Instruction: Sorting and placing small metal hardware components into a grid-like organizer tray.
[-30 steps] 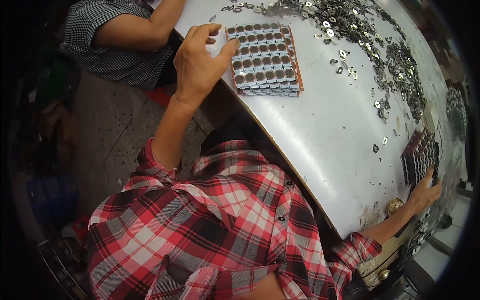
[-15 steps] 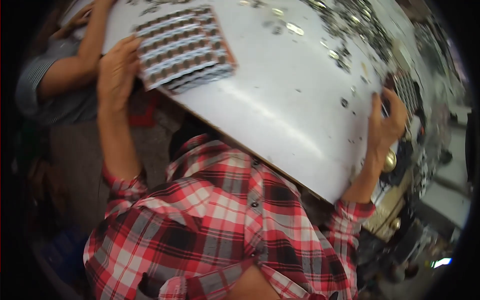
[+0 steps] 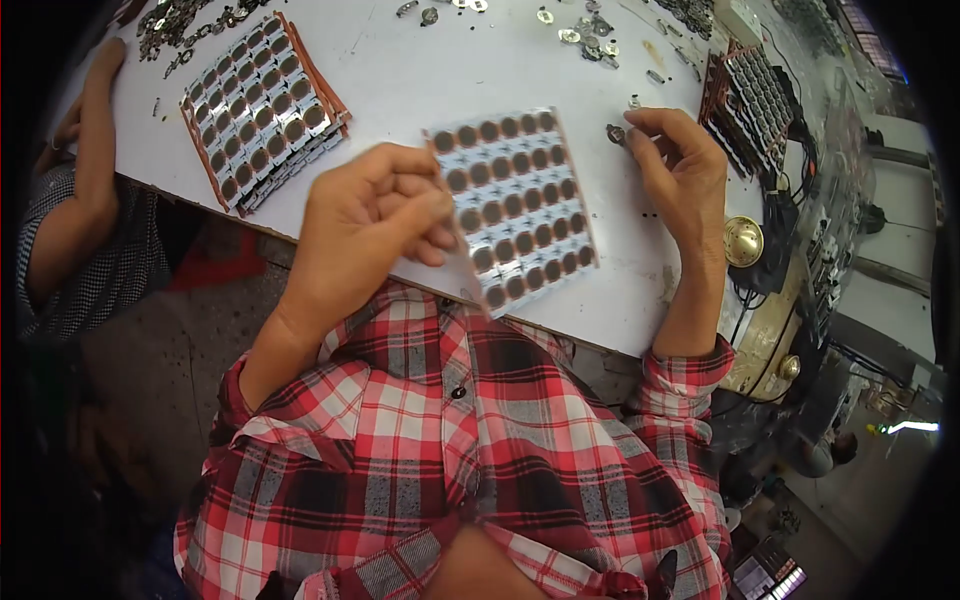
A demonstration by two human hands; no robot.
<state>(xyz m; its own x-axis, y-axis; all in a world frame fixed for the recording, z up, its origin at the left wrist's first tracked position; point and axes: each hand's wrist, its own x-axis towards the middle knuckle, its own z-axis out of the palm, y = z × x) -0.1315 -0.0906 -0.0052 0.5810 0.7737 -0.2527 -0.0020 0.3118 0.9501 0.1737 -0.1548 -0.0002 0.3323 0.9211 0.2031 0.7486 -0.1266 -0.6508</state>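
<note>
My left hand [image 3: 365, 225] pinches the left edge of a flat sheet [image 3: 515, 205] with its thumb and fingers. Rows of dark round discs on pale blue-white backing cover the sheet, which has copper-coloured edges. It is tilted above the table's near edge. My right hand [image 3: 685, 165] is over the right side of the table, with thumb and index finger curved and a gap between them. Their tips are right beside a small dark metal part [image 3: 616, 133] on the white tabletop; whether they touch it is unclear. A stack of similar sheets [image 3: 255, 110] lies to the left.
Another sheet stack [image 3: 750, 110] stands at the right edge. Loose metal parts [image 3: 590, 40] lie across the far side of the white table [image 3: 400, 100]. A brass-coloured dome [image 3: 743, 241] and black cables are beside my right wrist. Another person's arm [image 3: 95, 150] rests at the far left.
My left hand has brought one sheet away from the left stack, toward the middle in front of me. My right hand has moved left from beside the right stack to the small metal part.
</note>
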